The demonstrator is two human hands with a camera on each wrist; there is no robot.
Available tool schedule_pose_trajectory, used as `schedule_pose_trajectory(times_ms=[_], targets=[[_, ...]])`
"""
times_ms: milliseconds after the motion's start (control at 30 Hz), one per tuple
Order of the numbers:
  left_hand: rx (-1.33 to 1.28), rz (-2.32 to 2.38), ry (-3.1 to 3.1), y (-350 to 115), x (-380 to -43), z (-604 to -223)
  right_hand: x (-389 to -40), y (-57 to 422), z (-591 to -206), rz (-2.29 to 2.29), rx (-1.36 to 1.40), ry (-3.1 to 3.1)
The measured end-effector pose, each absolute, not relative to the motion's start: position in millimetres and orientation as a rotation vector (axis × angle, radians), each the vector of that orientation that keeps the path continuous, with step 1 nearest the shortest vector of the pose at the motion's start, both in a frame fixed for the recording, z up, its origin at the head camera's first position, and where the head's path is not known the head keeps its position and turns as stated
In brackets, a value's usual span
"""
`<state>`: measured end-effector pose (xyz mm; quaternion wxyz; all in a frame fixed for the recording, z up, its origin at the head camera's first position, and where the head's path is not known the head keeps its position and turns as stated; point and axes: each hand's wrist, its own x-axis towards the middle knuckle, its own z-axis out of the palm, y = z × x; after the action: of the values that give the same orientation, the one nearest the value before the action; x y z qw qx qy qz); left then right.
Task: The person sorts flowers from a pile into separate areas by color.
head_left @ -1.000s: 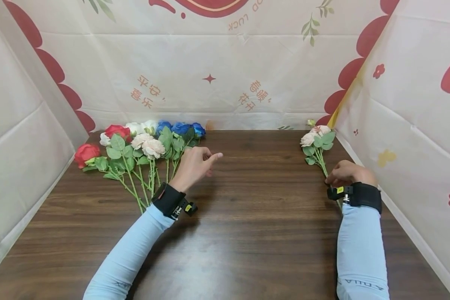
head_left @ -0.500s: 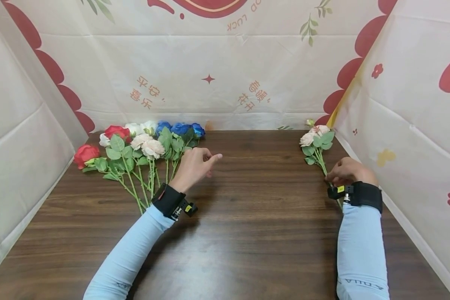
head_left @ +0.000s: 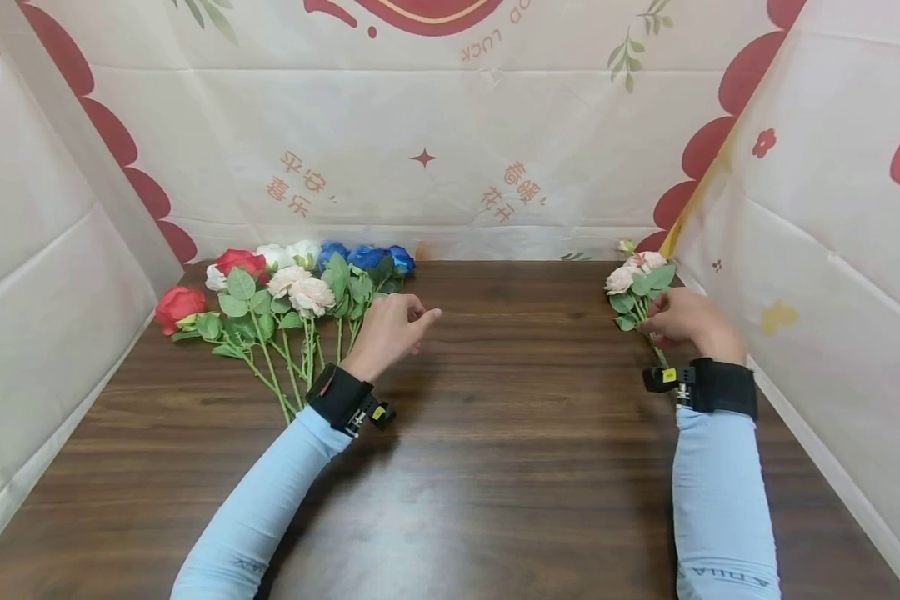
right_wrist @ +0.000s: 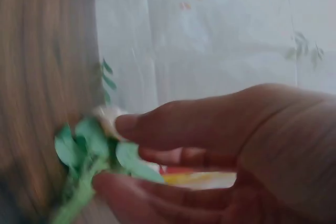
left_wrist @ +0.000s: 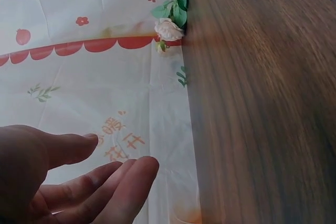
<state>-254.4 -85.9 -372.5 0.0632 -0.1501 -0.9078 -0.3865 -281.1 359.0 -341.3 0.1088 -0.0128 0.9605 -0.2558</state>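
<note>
At the right back of the table lies a spray of pale pink roses (head_left: 621, 280) with green leaves and a thin stem. My right hand (head_left: 696, 323) is beside its stem, just below the leaves. In the right wrist view the thumb and fingers stand apart, close to the blurred leaves (right_wrist: 86, 142). My left hand (head_left: 390, 335) hovers over the table with thumb and fingers loosely bent and a gap between them, holding nothing. To its left lies a row of red roses (head_left: 181, 308), white roses (head_left: 302, 252), pale pink roses (head_left: 311, 295) and blue roses (head_left: 365, 256), several stems side by side.
The dark wood table (head_left: 495, 467) is bounded at the back by a printed white cloth (head_left: 420, 108), with more white cloth (head_left: 825, 217) along both sides. The right-hand spray lies near the right back corner. My left forearm (head_left: 270, 500) crosses in front of the rose stems.
My right hand has moved forward along the stem, from its lower part up toward the leaves and blooms. The left hand and the flowers have stayed nearly still; the head view shifts slightly.
</note>
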Motion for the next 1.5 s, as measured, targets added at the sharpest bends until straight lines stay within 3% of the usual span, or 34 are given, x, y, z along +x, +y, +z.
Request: schedule_pose_trajectory(times_ms=[367, 767, 1000, 1167, 1500], targets=[[-0.408, -0.96, -2.834, -99.3, -262.0, -379.2, -296.8, 286.7, -365.7, -0.603, -0.29, 2.884], [-0.219, -0.891, -2.986, -145.7, -283.7, -382.2, -278.6, 178.8, -380.9, -0.367, -0.657, 2.92], [-0.022, -1.009, -2.94, -188.0, -286.5, -367.8, -270.7, 165.0, -377.2, -0.344, -0.702, 2.932], [0.122, -0.797, -2.879, -211.7, -284.4, -362.4, -269.2, 166.8, -374.6, -0.363, -0.686, 2.933], [0.279, -0.594, -2.972, -225.5, -285.3, -375.5, -269.3, 164.6, -377.1, -0.374, -0.705, 2.914]])
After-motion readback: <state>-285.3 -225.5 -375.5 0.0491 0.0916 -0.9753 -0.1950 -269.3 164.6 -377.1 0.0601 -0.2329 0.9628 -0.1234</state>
